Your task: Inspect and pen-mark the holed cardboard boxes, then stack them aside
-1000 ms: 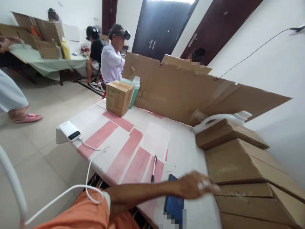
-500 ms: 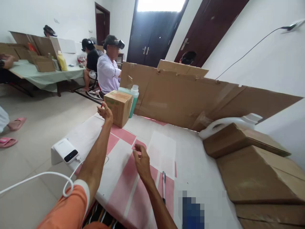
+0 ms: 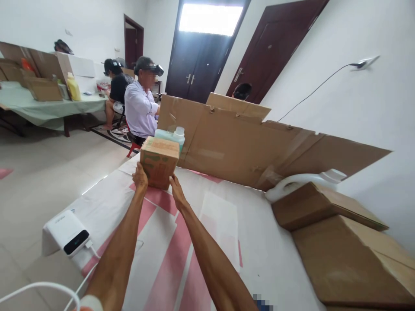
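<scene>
A small brown cardboard box (image 3: 159, 166) with green print stands at the far left part of the table, between my two hands. My left hand (image 3: 140, 176) presses against its left side, the fingers partly hidden along the edge. On the opposite side, my right hand (image 3: 177, 192) grips the lower right edge with its fingers. Right behind the box is a bottle of green liquid (image 3: 179, 136), mostly covered by it. Whether the box's base is off the table I cannot tell.
A cardboard partition (image 3: 227, 142) runs along the table's back. Stacked cartons (image 3: 350, 259) and a white jug (image 3: 301, 183) stand at the right. A white power bank (image 3: 66, 231) with a cable lies at the left edge. A seated person (image 3: 141, 106) is beyond the table.
My right hand has moved forward and left to the box, and my left hand has come onto its left side. The view has shifted a little. The pen is no longer visible.
</scene>
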The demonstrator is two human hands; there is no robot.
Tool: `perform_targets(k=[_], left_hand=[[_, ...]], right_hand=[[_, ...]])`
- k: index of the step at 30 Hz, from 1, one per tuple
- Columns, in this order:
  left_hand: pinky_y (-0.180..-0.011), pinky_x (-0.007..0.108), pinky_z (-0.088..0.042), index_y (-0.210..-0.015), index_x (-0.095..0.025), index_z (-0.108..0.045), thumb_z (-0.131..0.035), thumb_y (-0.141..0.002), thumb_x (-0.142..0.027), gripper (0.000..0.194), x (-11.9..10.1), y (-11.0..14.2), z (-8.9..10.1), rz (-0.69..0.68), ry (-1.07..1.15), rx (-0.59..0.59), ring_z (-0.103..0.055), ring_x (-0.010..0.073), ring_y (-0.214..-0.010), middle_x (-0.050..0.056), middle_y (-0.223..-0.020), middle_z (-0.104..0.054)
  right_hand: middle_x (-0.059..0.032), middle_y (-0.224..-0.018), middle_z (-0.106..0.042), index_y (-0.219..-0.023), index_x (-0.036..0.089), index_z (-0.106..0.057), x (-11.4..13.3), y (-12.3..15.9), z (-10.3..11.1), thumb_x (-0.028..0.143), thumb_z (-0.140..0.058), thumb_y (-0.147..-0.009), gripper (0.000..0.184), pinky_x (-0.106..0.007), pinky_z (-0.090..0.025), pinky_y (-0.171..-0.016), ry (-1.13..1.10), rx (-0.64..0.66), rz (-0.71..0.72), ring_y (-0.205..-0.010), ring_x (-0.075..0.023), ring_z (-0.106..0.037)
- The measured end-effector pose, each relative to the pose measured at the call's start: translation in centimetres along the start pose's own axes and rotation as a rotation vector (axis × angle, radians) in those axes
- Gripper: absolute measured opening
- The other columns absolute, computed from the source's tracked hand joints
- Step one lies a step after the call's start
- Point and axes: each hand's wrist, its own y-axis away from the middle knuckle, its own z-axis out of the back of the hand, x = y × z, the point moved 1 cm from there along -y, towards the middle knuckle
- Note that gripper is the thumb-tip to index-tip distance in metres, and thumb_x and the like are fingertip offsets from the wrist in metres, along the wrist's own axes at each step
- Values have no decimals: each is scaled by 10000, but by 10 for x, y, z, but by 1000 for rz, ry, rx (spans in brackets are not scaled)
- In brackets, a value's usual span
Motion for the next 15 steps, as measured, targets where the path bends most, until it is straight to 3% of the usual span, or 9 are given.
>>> perform_targets(k=[3, 6, 9, 12, 15], left_hand=[[-1212, 589, -412, -1519, -162, -543, -120, -1103, -573, 722, 1, 40, -10, 50, 18, -7, -550, 386, -1463, 268, -1495, -607], [-1166, 716, -385, -1553, -157, -514, -299, -1065, -654, 728, 2, 97, -16, 50, 13, 41, -511, 479, -1461, 321, -1507, -554], [-1210, 654, -370, -1545, -207, -545, -493, -1007, -679, 718, 10, 167, -13, -53, 11, 188, -492, 434, -1469, 259, -1466, -596], [-1223, 620, -363, -1553, -232, -550, -470, -1013, -703, 721, 20, 232, 5, -232, 4, 363, -501, 379, -1411, 207, -1377, -610], [-1199, 576, -407, -1574, -220, -539, -400, -1029, -733, 761, 29, 271, 35, -366, 3, 459, -548, 325, -1276, 158, -1238, -596]], right_hand=[[-107, -1540, -638, -1477, 243, -584, 0, 17, 3, 720, -581, -900, 749, -477, -495, -1151, -35, -28, 4, -1433, -288, -563], [-131, -1545, -621, -1474, 244, -576, 3, 58, 35, 729, -544, -919, 737, -454, -578, -1011, -70, -111, -18, -1376, -302, -603], [-125, -1503, -646, -1448, 258, -599, 11, 113, 90, 746, -540, -921, 721, -411, -609, -870, -32, -268, -45, -1278, -302, -648], [-119, -1436, -680, -1396, 240, -651, 26, 176, 143, 723, -547, -937, 675, -390, -586, -843, 150, -401, -33, -1193, -289, -655], [-103, -1353, -697, -1352, 243, -708, 40, 235, 169, 670, -582, -952, 599, -416, -563, -907, 284, -427, 13, -1124, -275, -657]])
